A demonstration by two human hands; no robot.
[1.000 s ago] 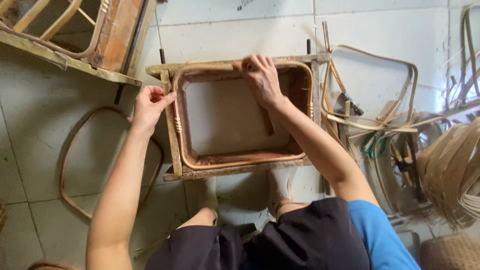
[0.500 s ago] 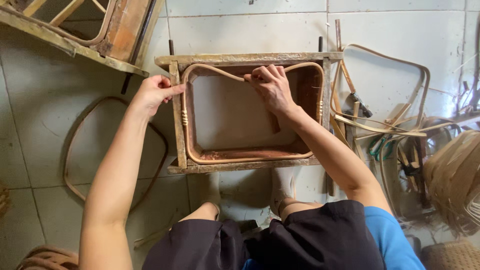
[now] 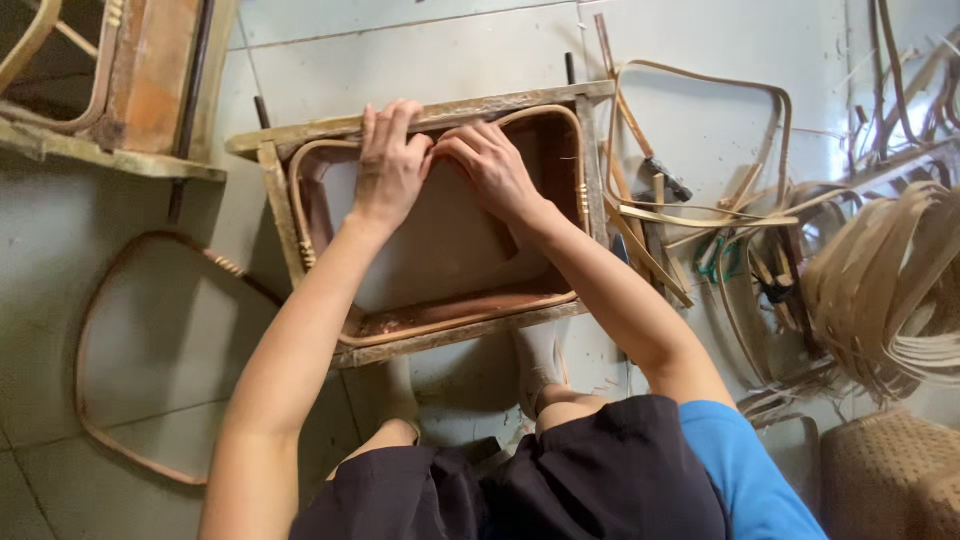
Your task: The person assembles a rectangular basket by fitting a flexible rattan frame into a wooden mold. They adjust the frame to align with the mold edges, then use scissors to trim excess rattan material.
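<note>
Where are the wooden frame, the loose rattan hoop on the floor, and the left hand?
wooden frame (image 3: 455, 340): head view, near rail.
loose rattan hoop (image 3: 84, 340): head view, left curve.
left hand (image 3: 388, 168): head view, back of hand.

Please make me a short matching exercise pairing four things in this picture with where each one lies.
Things:
1. left hand
2. right hand
3. loose hoop
4. strip bundle

Places:
A. flat on the tiles, left of the frame
B. on the frame's far rail, fingers over its top
C. heaped at the far right
D. just inside the far rail, beside the other hand

The frame is the wooden one between the arms.

Pairs: 1-B, 2-D, 3-A, 4-C
</note>
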